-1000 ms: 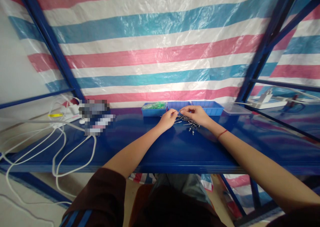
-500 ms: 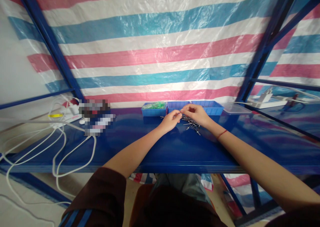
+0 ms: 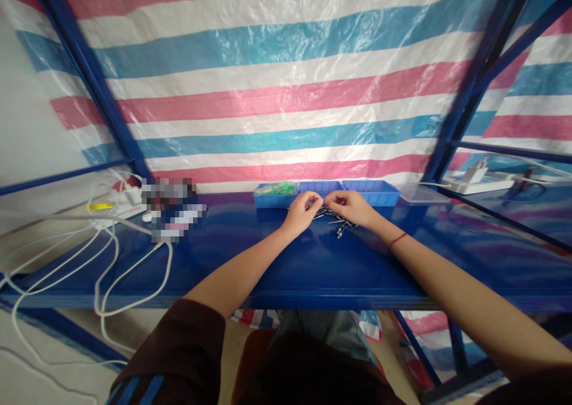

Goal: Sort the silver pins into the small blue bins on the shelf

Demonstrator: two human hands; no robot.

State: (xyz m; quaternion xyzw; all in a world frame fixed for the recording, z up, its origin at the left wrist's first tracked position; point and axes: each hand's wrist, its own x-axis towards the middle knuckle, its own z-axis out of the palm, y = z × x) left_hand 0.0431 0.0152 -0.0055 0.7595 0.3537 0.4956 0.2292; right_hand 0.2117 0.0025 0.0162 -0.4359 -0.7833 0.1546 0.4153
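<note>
Striped sheeting [image 3: 277, 92] hangs behind your blue table [image 3: 313, 268]; by metal rods [image 3: 341, 229], your left hand [image 3: 301, 213] and right hand [image 3: 353, 206] curl, their grip unclear.

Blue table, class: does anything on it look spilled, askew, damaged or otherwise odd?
The white cables at the left look untidy: they tangle and hang over the front edge of the table. Thin metal pieces lie loose and crossed in front of the blue boxes, perhaps deliberately. No damage shows.
</note>
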